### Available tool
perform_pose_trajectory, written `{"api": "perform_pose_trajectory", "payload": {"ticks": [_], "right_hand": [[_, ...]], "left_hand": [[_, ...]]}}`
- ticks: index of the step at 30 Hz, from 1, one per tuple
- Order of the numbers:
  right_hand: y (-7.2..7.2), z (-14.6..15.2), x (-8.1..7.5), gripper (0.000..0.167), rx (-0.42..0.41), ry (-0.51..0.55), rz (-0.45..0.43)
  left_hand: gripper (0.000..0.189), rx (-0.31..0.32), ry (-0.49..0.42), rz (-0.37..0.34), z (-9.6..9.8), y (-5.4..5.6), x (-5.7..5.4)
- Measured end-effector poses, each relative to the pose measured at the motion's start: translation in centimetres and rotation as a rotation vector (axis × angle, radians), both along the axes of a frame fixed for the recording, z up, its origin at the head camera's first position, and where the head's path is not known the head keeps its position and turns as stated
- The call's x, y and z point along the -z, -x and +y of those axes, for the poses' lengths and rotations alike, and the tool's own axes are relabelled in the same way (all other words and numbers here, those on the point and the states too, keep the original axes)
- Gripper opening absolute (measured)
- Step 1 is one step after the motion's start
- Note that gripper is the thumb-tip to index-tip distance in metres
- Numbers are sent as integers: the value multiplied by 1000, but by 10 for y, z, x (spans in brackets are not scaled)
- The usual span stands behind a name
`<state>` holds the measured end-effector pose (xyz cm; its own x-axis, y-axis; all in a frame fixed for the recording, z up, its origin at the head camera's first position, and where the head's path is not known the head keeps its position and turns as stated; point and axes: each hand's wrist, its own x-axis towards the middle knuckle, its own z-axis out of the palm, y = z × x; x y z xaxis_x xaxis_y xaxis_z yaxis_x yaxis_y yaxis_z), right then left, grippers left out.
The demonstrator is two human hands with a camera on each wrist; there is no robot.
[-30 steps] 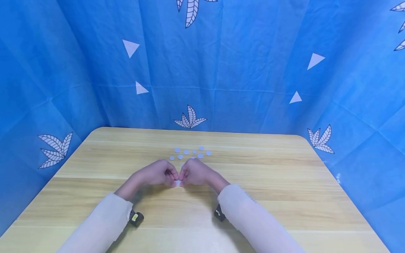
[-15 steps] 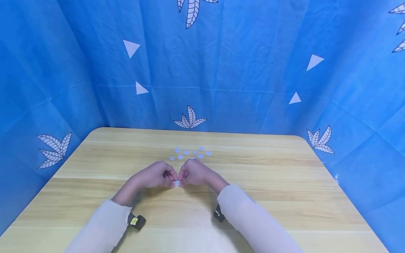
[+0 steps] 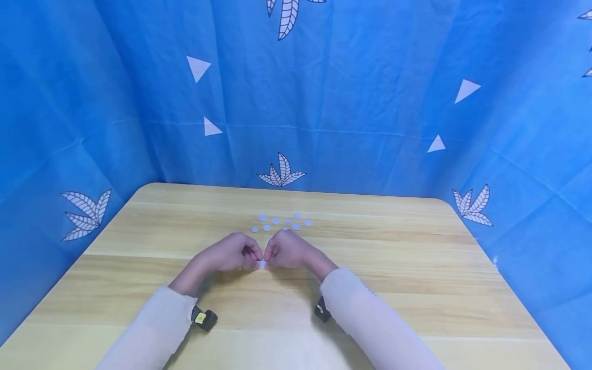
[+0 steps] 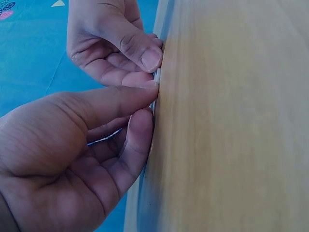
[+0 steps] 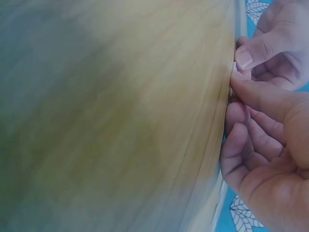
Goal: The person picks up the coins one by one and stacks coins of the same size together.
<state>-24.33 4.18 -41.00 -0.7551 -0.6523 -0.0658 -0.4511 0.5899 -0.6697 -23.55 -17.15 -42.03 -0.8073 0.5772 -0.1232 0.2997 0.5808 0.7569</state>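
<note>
A small flat white piece (image 3: 262,264) lies low at the tabletop, and the fingers hide most of its outline. My left hand (image 3: 236,252) pinches its left side with curled fingers. From the other side, my right hand (image 3: 289,250) pinches it too, so the fingertips of both hands nearly meet. In the left wrist view only a thin pale edge of the white piece (image 4: 157,76) shows between the two thumbs. The right wrist view likewise gives a sliver of the white piece (image 5: 234,66). Just beyond the hands lie several small white discs (image 3: 275,221), spread out singly.
The wooden table (image 3: 393,272) has rounded far corners. A blue curtain (image 3: 370,92) with white leaf and triangle prints hangs behind it and along both sides. Each wrist carries a small black camera (image 3: 205,319) below a pale sleeve (image 3: 152,329).
The head view has shifted slightly, moving the scene a little to the right. Both hands stay together on the white piece, and the discs lie as before.
</note>
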Motion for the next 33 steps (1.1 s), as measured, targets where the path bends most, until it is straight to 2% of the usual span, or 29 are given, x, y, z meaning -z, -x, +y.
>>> {"api": "perform_pose_trajectory", "payload": {"ticks": [17, 25, 33], "right_hand": [[3, 4, -1, 9, -21, -8, -5], [8, 21, -7, 9, -27, -38, 33], [14, 38, -12, 9, 5, -27, 48]], "left_hand": [[12, -8, -7, 0, 1, 0, 0], [13, -19, -8, -6, 1, 1, 2], [14, -14, -14, -1, 1, 0, 3]]}}
